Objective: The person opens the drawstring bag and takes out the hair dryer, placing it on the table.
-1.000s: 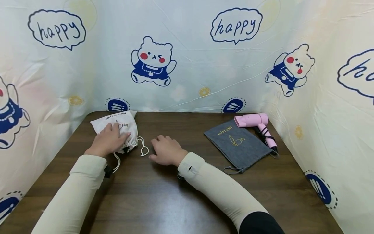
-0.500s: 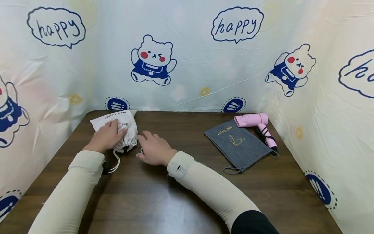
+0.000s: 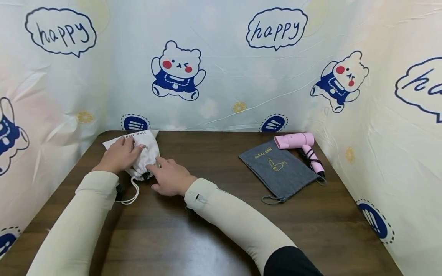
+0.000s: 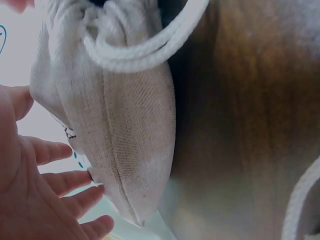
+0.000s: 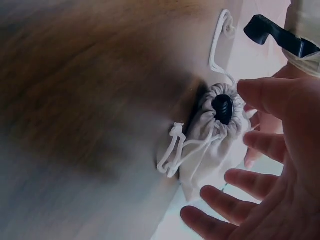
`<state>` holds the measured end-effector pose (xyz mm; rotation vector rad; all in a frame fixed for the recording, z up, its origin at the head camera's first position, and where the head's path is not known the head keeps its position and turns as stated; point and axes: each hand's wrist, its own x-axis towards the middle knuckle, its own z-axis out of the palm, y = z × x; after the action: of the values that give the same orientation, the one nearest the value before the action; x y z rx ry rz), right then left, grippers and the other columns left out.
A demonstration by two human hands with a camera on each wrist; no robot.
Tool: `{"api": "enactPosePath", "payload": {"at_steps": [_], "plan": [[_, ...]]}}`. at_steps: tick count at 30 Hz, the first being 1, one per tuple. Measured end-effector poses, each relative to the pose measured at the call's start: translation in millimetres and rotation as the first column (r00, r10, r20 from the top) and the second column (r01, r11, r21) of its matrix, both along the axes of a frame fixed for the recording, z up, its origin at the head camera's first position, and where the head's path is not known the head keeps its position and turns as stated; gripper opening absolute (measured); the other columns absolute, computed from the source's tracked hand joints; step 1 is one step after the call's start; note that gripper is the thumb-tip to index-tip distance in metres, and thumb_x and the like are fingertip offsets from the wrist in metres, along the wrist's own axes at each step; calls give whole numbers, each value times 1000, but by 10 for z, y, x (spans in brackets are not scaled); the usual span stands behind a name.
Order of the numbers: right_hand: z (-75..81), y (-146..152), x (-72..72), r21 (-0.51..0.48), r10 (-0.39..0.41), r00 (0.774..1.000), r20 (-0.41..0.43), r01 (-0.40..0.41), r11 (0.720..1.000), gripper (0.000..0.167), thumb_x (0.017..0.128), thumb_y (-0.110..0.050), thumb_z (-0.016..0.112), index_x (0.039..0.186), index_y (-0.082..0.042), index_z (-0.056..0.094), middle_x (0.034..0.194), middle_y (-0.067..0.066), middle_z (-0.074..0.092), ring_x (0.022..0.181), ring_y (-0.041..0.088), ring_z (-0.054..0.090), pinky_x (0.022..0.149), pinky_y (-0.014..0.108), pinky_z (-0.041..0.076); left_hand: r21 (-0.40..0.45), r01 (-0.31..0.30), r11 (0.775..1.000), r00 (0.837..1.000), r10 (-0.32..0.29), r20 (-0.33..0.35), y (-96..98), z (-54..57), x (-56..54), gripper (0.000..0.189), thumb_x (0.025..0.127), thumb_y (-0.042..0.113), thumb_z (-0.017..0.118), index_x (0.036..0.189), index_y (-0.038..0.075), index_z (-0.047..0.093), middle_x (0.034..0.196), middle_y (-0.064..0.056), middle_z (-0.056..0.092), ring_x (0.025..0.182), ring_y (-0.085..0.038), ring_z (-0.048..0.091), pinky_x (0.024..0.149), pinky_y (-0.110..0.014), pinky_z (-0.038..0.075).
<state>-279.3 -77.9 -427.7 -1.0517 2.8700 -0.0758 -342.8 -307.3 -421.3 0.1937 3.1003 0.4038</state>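
The left hand [image 3: 117, 156] rests on the white bag [image 3: 150, 152], the right hand [image 3: 172, 178] close by, both with fingers [image 4: 52, 150] apart. It looks soft; its bunched neck [image 5: 206, 118] seems easiest to grab.

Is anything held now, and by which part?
Nothing is gripped: the left hand rests on the white bag; the right hand, uncurled, is beside it.

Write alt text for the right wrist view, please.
Right hand, fingers spread, close to a pale drawstring bag lying on a brown table. A black object shows in the bag's gathered mouth, and white cords trail from either side.
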Motion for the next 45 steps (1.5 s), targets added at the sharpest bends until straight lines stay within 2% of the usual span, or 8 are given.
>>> {"api": "enactPosePath", "payload": {"at_steps": [5, 12, 20, 29, 34, 42, 45], "plan": [[-22, -50, 8, 6, 5, 1000, 17, -5, 1000, 68, 101, -52, 59, 161, -39, 31, 170, 0, 24, 148, 25, 41, 112, 38, 46, -15, 12, 1000, 999, -13, -35, -39, -10, -64, 84, 108, 56, 24, 151, -15, 30, 150, -46, 29, 136, -63, 33, 108, -75, 30], [-51, -108, 4, 25, 25, 1000, 0, -25, 999, 70, 101, -51, 58, 163, -38, 28, 172, -4, 20, 150, 23, 39, 114, 36, 44, -28, 1, 1000, 1000, -1, 12, -56, 36, -110, 84, 108, 56, 22, 152, -15, 30, 153, -44, 27, 139, -62, 30, 109, -76, 29], [-36, -106, 15, 67, 17, 1000, -13, -16, 998, 72, 100, -50, 60, 162, -37, 27, 166, -9, 30, 146, 22, 41, 106, 38, 50, -34, 0, 999, 999, 1, 51, -83, 87, -158, 90, 106, 62, 21, 154, -14, 30, 155, -43, 26, 144, -60, 25, 111, -76, 27], [-80, -49, 60, 48, 19, 998, -54, -16, 999, 70, 97, -46, 65, 159, -33, 34, 156, -9, 42, 130, 24, 52, 93, 38, 56, -64, 30, 997, 998, -27, 57, -69, 163, -121, 93, 105, 66, 21, 149, -14, 40, 151, -42, 36, 139, -60, 32, 110, -76, 29], [-85, -33, 79, 39, 19, 998, -63, -16, 999, 65, 97, -46, 65, 155, -32, 38, 151, -8, 46, 125, 22, 53, 92, 38, 56, -81, 45, 996, 998, -42, 48, -82, 219, -100, 94, 104, 69, 22, 146, -12, 47, 146, -41, 44, 135, -58, 39, 107, -75, 34], [-62, -36, 115, 49, -1, 997, -78, 4, 999, 56, 98, -46, 63, 149, -30, 45, 142, -6, 52, 122, 21, 55, 89, 38, 56, -105, 53, 993, 993, -41, 110, -17, 294, -41, 101, 100, 76, 25, 149, -10, 44, 149, -41, 42, 139, -57, 36, 108, -72, 36], [-60, -54, 121, 41, -18, 995, -97, 22, 999, 51, 98, -46, 62, 144, -29, 48, 135, -5, 56, 118, 20, 58, 87, 39, 57, -107, 54, 993, 993, -41, 113, 15, 309, -14, 100, 100, 76, 26, 149, -9, 45, 149, -40, 43, 140, -56, 36, 108, -71, 36]]}}
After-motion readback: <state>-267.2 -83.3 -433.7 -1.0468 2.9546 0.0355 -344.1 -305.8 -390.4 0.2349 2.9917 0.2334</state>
